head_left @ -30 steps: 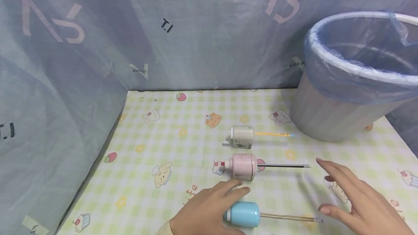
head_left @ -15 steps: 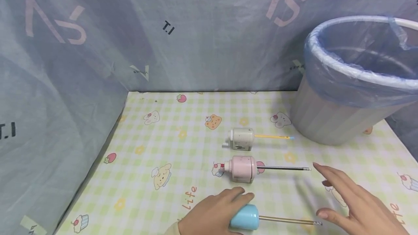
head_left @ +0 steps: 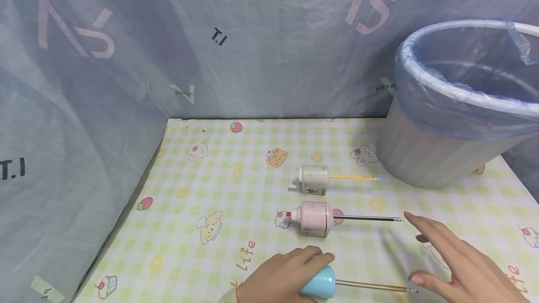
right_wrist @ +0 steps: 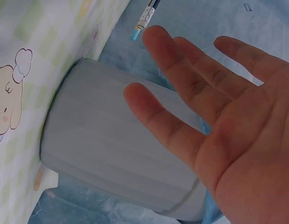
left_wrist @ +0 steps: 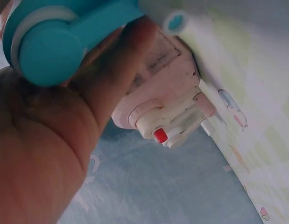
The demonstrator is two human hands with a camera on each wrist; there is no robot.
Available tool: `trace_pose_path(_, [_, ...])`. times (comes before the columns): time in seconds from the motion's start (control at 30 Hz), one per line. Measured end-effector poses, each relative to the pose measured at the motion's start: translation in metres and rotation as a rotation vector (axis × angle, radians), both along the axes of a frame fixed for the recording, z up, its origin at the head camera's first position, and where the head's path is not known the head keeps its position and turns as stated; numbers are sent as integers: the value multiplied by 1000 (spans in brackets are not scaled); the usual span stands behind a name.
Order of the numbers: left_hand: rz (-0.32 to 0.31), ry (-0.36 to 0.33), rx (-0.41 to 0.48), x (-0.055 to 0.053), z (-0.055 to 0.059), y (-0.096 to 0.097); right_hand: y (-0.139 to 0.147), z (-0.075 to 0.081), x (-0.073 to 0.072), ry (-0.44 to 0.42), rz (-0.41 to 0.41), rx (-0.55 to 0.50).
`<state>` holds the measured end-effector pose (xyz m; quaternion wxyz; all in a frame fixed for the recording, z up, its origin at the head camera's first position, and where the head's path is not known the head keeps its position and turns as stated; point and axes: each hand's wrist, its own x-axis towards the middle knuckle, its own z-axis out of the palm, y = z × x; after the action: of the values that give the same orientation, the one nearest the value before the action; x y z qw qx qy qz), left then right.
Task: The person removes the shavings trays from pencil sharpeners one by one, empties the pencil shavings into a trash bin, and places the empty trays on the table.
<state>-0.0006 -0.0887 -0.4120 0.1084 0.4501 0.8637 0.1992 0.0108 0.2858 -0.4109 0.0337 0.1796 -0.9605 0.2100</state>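
Observation:
My left hand [head_left: 282,275] is curled over a blue crank pencil sharpener [head_left: 321,283] at the near edge, covering its left part. A gold-coloured pencil [head_left: 370,285] sticks out of its right side. In the left wrist view, the blue crank [left_wrist: 55,51] shows beside the palm. My right hand [head_left: 463,261] hovers with fingers spread and relaxed, holding nothing, its thumb by that pencil's end. Beyond lies a pink pencil sharpener [head_left: 315,219] with a black pencil [head_left: 366,218] in it. Farther back stands a pale grey pencil sharpener [head_left: 315,180] with a yellow pencil [head_left: 353,177].
A grey bin [head_left: 425,148] lined with a blue plastic bag [head_left: 459,102] stands at the back right. Grey-blue fabric [head_left: 261,74] walls in the back and left sides. A green checked cloth [head_left: 236,200] with cartoon prints covers the table.
My left hand has slid a little to the right over the blue pencil sharpener, hiding more of it. The right hand has shifted only slightly; the other two sharpeners stay put.

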Motion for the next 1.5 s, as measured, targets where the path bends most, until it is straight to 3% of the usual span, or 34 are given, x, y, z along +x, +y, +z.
trace_pose_path(0.17, [-14, -1, 12, 0, -3, 1, 0, -2, 2, -4, 0, -12])
trace_pose_path(0.4, [25, -40, 40, 1, -6, 4, 3, -3, 2, -8, 1, -15])
trace_pose_path(0.77, [7, 27, 43, -1, -8, 7, 2, -2, 1, 4, 15, -12])
trace_pose_path(1.03, [-1, 58, 37, 0, -8, 6, 2, -2, 2, -48, -4, -15])
trace_pose_path(1.5, [14, 79, 84, 1, 4, 2, 8, -6, 4, -55, -4, -18])
